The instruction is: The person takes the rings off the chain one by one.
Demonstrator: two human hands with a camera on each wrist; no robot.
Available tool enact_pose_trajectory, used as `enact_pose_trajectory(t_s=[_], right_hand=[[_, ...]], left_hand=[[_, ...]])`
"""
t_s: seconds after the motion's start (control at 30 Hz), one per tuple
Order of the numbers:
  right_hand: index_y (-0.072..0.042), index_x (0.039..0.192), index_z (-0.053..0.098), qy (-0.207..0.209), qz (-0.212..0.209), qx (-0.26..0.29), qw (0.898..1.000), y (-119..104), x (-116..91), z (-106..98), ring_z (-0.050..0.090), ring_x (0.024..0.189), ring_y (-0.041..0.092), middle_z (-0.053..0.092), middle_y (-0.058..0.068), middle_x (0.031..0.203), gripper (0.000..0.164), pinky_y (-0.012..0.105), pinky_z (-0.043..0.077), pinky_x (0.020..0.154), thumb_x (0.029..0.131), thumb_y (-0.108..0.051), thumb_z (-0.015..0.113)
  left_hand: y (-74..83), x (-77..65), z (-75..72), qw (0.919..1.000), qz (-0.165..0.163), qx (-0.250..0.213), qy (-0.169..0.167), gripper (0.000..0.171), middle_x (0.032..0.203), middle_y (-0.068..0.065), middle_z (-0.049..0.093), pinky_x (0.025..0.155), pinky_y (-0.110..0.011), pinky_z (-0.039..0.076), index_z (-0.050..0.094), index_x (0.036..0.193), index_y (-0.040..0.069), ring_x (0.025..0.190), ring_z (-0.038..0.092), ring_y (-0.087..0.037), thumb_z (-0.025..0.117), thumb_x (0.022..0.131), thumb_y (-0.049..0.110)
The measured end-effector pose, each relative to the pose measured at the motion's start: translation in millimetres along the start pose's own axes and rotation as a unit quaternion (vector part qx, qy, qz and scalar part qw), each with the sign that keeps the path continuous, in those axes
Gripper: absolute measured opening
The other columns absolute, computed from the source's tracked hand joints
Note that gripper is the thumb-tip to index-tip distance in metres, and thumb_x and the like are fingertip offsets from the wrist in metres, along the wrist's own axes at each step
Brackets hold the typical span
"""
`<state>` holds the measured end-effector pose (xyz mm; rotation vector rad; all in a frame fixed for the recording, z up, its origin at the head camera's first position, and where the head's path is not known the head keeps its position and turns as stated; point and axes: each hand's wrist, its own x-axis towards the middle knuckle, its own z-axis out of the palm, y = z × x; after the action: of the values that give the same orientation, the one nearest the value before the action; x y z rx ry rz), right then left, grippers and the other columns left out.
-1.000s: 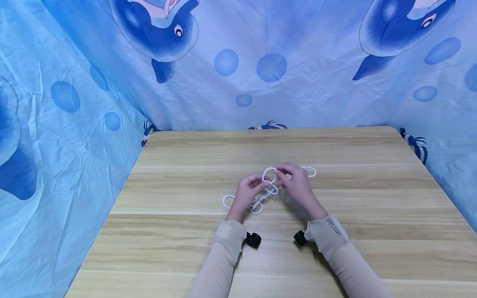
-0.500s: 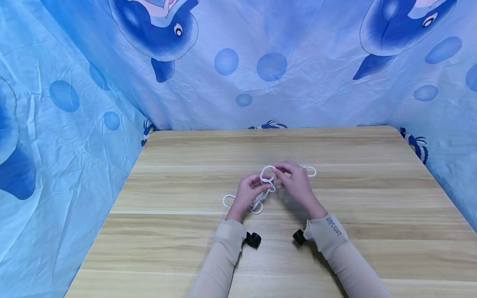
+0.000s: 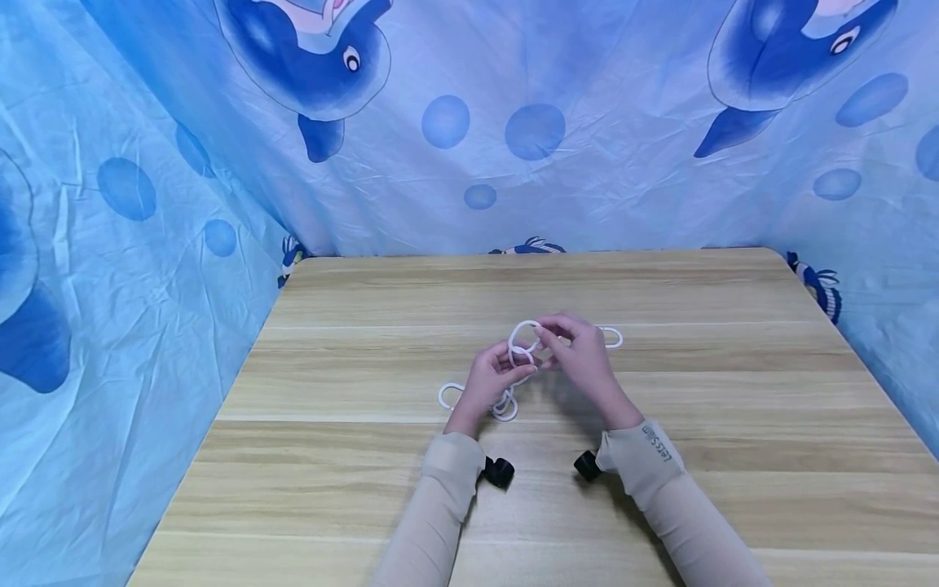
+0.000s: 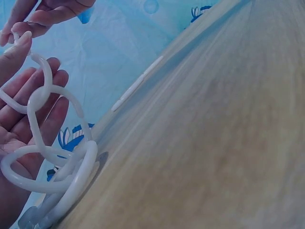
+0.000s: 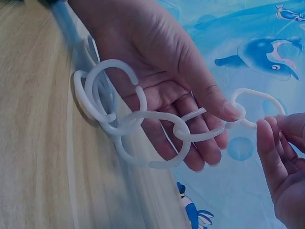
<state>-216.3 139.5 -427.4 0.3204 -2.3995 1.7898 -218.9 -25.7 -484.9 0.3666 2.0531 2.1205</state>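
In the head view, my left hand point(image 3: 480, 383) and right hand point(image 3: 587, 363) meet over the middle of the wooden table, around white C-shaped plastic chain links. My right hand pinches the edge of an upper link point(image 5: 259, 91) between thumb and fingertips. Between my left thumb and fingers is another link point(image 5: 206, 137), its end right at the upper one. From it a chain of several joined links point(image 5: 167, 164) hangs past my left palm. The chain's lower links point(image 3: 506, 417) gather beside my left wrist.
One white link point(image 3: 443, 395) lies left of my left wrist, partly covered by it. Another link point(image 3: 619, 337) lies on the table point(image 3: 734, 489) beyond my right hand. Black wrist cameras point(image 3: 499, 473) jut inward from both cuffs. A blue printed curtain point(image 3: 623, 187) encloses the table's back and sides.
The upper link has moved slightly left and up, toward my left fingers, with my right hand. The chain below it has shifted, and more of it is hidden behind my left hand.
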Motion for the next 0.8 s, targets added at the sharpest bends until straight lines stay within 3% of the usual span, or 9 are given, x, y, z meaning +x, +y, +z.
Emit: enact_pose_trajectory(t_s=[0.2,0.5,0.67,0.8], right_hand=[[0.005,0.109,0.067,0.022,0.012,0.025,0.999,-0.1,2.4,-2.2,0.061,0.072,0.003,0.064,0.026,0.095,0.023,0.028,0.06,0.055,0.093,-0.011,0.064],[0.006,0.111,0.066,0.063,0.031,0.061,0.996,-0.8,4.1,-4.6,0.062,0.069,0.002,0.062,0.024,0.095,0.025,0.026,0.059,0.054,0.093,-0.011,0.065],[0.007,0.11,0.066,0.069,0.03,0.067,0.995,1.5,5.0,-5.9,0.062,0.069,0.004,0.062,0.026,0.094,0.024,0.027,0.06,0.055,0.093,-0.01,0.064],[0.008,0.11,0.065,0.074,0.033,0.077,0.994,1.7,4.9,-6.5,0.062,0.069,0.004,0.064,0.017,0.091,0.024,0.028,0.06,0.055,0.093,-0.008,0.064]], left_hand=[[0.5,-0.9,-0.7,1.0,0.002,-0.007,-0.004,0.027,0.11,-0.029,0.067,0.087,-0.024,0.057,0.059,0.115,-0.01,0.087,0.068,-0.002,0.063,0.091,0.003],[-1.6,-0.1,-1.6,0.9994,0.021,-0.026,-0.002,0.031,0.108,-0.034,0.065,0.09,-0.022,0.055,0.058,0.116,-0.015,0.087,0.065,0.0,0.05,0.1,0.01],[-2.2,-0.4,-1.4,0.9994,0.012,-0.034,0.0,0.029,0.106,-0.032,0.067,0.091,-0.033,0.057,0.059,0.114,-0.015,0.085,0.067,-0.001,0.053,0.098,0.009],[-2.7,-0.1,-1.1,0.9997,0.004,-0.025,-0.001,0.028,0.105,-0.03,0.069,0.093,-0.039,0.056,0.061,0.112,-0.013,0.084,0.068,-0.001,0.056,0.097,0.009]])
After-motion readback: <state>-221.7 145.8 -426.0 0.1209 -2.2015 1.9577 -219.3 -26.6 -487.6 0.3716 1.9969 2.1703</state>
